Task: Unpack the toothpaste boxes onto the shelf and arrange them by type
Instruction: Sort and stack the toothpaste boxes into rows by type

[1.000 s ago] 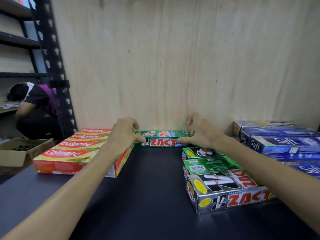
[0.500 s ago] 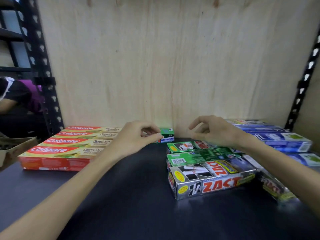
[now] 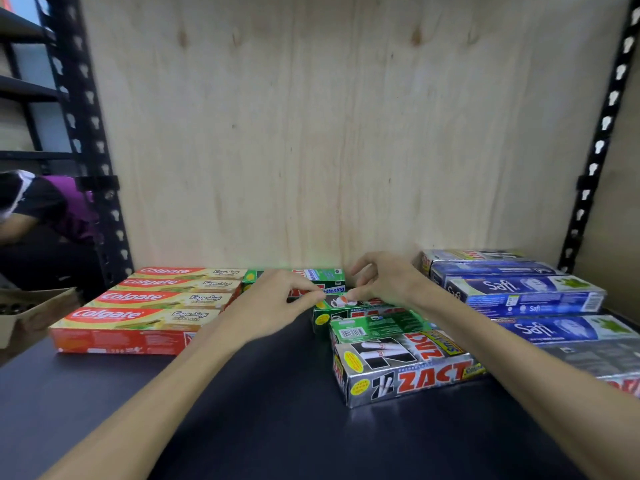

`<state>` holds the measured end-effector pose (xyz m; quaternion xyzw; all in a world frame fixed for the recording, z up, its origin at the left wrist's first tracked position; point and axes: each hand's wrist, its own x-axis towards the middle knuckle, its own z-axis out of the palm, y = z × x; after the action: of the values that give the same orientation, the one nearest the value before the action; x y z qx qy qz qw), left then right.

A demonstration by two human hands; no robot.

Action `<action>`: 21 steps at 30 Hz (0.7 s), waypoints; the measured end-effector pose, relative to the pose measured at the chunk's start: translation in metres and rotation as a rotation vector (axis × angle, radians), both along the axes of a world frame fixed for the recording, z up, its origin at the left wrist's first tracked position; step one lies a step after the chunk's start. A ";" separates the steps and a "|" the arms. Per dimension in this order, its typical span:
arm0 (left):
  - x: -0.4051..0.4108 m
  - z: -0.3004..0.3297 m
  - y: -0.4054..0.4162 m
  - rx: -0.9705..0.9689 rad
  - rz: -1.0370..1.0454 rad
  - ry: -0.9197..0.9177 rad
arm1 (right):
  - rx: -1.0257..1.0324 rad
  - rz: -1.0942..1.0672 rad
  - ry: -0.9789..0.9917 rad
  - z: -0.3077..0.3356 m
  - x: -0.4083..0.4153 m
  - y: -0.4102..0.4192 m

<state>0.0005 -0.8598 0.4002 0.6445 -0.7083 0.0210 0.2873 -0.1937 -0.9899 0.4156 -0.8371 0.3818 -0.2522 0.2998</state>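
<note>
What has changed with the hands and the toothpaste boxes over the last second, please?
Both hands let go of the ends of the rear green Zact boxes. The left hand and right hand closed in over the nearer green Zact box. The Colgate boxes stayed put.

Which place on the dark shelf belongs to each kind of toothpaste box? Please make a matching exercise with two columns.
1. red and yellow Colgate boxes
2. silver cardboard Zact box
3. blue Safi boxes

A. right side
B. front of the middle group
C. left side

Pairs: 1-C, 2-B, 3-A
</note>
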 end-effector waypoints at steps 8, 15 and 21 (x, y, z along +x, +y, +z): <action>0.036 0.009 0.005 0.043 0.191 -0.089 | -0.252 -0.123 0.131 -0.001 0.026 0.011; 0.057 0.012 0.010 0.054 0.290 -0.140 | 0.120 -0.023 0.074 -0.010 -0.018 -0.005; 0.059 0.012 0.016 0.074 0.319 -0.171 | -0.052 0.048 0.079 -0.002 -0.010 0.001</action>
<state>0.0596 -0.8437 0.4126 0.7547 -0.6192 0.0950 0.1950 -0.2034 -0.9886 0.4137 -0.8628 0.3665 -0.2217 0.2685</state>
